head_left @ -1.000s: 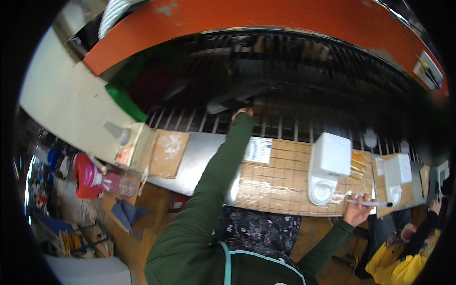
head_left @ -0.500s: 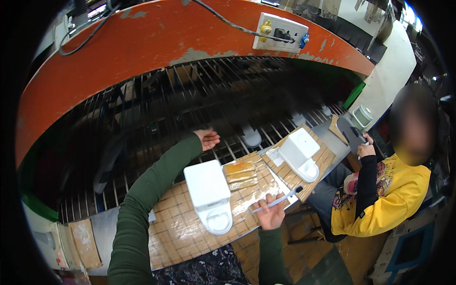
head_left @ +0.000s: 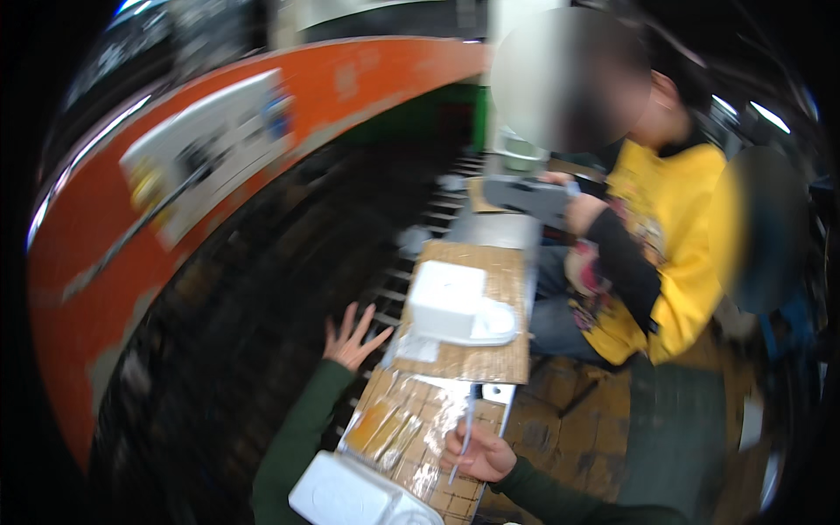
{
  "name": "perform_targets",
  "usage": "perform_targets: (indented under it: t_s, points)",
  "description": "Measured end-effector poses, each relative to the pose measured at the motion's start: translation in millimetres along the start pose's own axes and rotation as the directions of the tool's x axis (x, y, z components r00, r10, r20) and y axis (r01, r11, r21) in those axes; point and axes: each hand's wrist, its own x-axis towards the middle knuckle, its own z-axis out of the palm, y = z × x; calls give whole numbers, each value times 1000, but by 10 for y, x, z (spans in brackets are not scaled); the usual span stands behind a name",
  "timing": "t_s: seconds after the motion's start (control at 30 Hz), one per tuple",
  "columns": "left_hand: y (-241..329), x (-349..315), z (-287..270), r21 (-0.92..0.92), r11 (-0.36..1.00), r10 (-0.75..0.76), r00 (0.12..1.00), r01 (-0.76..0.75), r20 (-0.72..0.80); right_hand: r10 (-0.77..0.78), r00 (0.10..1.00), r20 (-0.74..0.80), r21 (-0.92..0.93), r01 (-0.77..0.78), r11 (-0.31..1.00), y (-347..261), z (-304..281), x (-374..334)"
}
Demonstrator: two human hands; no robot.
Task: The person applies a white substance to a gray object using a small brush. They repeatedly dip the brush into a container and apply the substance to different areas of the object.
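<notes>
Hold the slim pale stick point(head_left: 471, 418) lightly pinched in the grip of the right hand point(head_left: 486, 456), over the taped cardboard point(head_left: 435, 406); guide the left hand point(head_left: 352, 343), grip released and fingers spread, clear of the farther white housing point(head_left: 448, 299).

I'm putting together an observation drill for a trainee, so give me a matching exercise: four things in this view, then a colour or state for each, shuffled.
Column one:
1. left hand
2. right hand
3. co-worker's sweatshirt
4. long beam

Column two:
A. holding a thin stick
B. orange
C. spread open, holding nothing
D. mostly yellow

Right pairs: 1-C, 2-A, 3-D, 4-B.
</notes>
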Motion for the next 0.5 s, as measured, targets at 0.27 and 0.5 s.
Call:
perform_targets:
  t_s: [0.27, 0.5]
  points:
    - [-352, 58, -67, 29, 1000, -9, 997, 7, 78, -23, 995, 99, 40, 19, 999, 32, -96, 44]
    - [-345, -949, -1446, -329, 903, -428, 615, 275, -662, -24, 995, 99, 79, 17, 997, 50, -158, 69]
